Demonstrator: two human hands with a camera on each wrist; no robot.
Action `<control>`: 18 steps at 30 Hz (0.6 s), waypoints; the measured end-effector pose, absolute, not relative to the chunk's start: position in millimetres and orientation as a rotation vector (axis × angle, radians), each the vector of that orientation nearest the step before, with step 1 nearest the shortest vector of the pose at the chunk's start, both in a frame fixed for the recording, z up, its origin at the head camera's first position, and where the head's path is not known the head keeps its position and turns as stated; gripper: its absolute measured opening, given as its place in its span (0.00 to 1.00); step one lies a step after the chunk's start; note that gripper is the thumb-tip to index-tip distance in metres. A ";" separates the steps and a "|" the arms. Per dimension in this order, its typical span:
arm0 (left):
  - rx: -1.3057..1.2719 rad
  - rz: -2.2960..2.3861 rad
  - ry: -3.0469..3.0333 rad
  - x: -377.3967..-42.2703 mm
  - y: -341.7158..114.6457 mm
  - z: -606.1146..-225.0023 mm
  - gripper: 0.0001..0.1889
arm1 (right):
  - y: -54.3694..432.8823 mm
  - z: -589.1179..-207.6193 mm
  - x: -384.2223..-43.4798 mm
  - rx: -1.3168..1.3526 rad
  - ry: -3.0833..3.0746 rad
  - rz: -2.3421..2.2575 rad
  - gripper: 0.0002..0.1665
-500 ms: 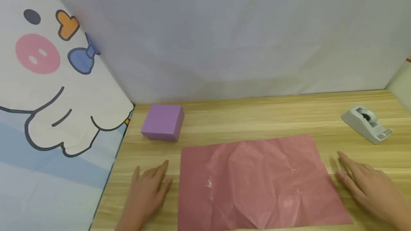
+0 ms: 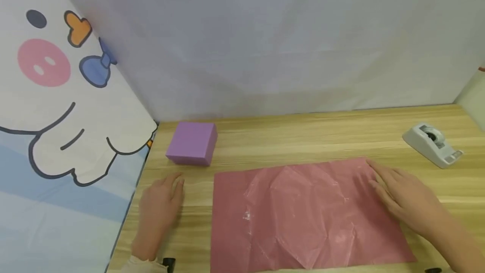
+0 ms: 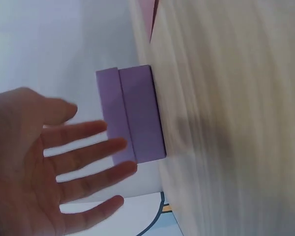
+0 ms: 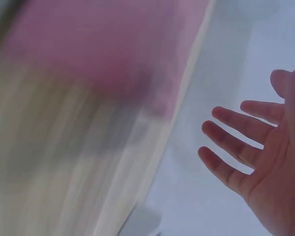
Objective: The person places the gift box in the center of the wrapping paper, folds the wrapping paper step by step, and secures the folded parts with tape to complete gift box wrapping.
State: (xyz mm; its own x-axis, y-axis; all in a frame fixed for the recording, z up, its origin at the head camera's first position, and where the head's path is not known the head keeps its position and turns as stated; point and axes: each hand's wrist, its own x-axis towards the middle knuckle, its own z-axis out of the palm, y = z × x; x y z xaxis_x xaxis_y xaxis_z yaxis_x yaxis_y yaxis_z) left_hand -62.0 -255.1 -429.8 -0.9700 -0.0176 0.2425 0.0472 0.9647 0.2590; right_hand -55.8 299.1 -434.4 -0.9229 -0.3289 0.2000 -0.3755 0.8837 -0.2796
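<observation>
A creased pink sheet [image 2: 299, 218] lies spread on the wooden table. Behind its left end stands a purple box [image 2: 191, 142]; the left wrist view shows a seam along the box's side [image 3: 142, 115]. My left hand [image 2: 159, 205] is just in front of the box, apart from it, its fingers spread and holding nothing [image 3: 83, 167]. Over the sheet's right end hovers my right hand [image 2: 405, 197], with fingers extended and nothing held. In the right wrist view that hand [image 4: 255, 142] appears raised above the table, with the sheet blurred.
A white tape dispenser [image 2: 432, 144] sits at the back right of the table [image 2: 303, 138]. A pale cloth wall [image 2: 284, 45] closes off the back. At the left hangs a cloth printed with a cartoon figure [image 2: 98, 138].
My left hand has moved forward and slightly left, toward the purple box. The right hand has shifted left and forward, from beside the sheet to over its right end.
</observation>
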 end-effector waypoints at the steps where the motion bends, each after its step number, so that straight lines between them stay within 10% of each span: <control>1: 0.028 -0.403 -2.856 -62.8 -256.4 -427.3 0.18 | 290.8 -432.6 -58.9 0.572 -2.886 0.499 0.33; 18: 0.346 -1.238 -2.741 -98.5 -283.2 -416.3 0.33 | 153.5 -425.6 -100.7 0.779 -2.982 1.301 0.30</control>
State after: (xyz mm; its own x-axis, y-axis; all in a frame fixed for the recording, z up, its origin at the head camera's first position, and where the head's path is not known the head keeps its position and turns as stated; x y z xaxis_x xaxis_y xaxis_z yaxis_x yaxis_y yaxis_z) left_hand -98.5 -283.2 -416.3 -0.9675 -0.2527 0.0095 -0.1599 0.6405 0.7511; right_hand -100.7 153.5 -425.6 -0.8720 -0.4896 -0.0016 -0.3318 0.5934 -0.7334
